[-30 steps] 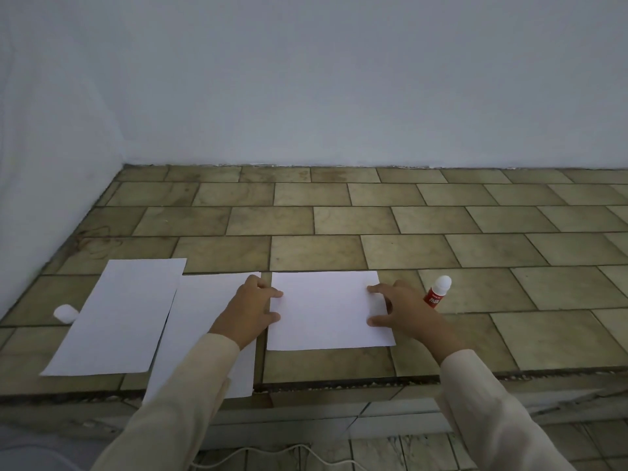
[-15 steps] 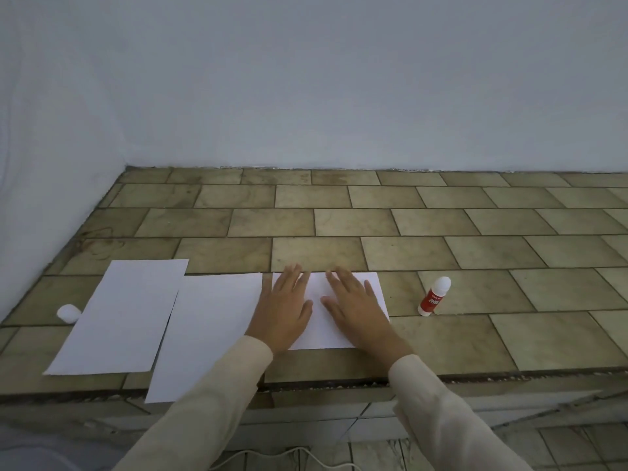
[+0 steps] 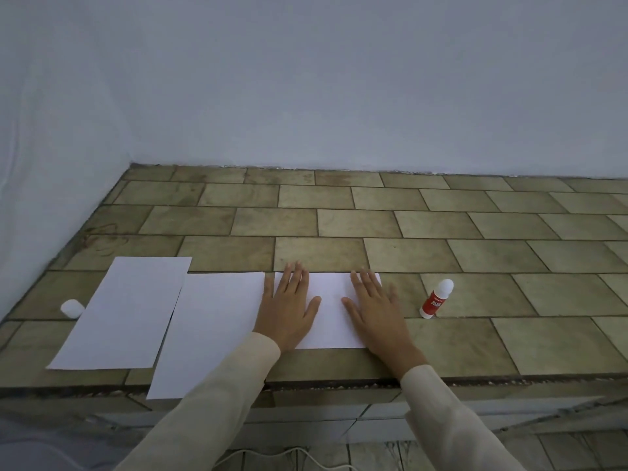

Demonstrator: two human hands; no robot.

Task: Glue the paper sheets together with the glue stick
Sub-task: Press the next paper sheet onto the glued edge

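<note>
three white paper sheets (image 3: 217, 321) flat on ledge | red-white glue stick (image 3: 436, 298) upright, right of them

dim, even room light with a bluish cast

soft shadows only, no glare; focus is a little soft throughout, and the tile lines bow toward the edges.

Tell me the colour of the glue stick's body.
Red, with a white top, on the glue stick in the head view.

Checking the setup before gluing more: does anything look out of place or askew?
The middle sheet hangs over the counter's front edge. The white cap lies far left, away from the glue stick.
</note>
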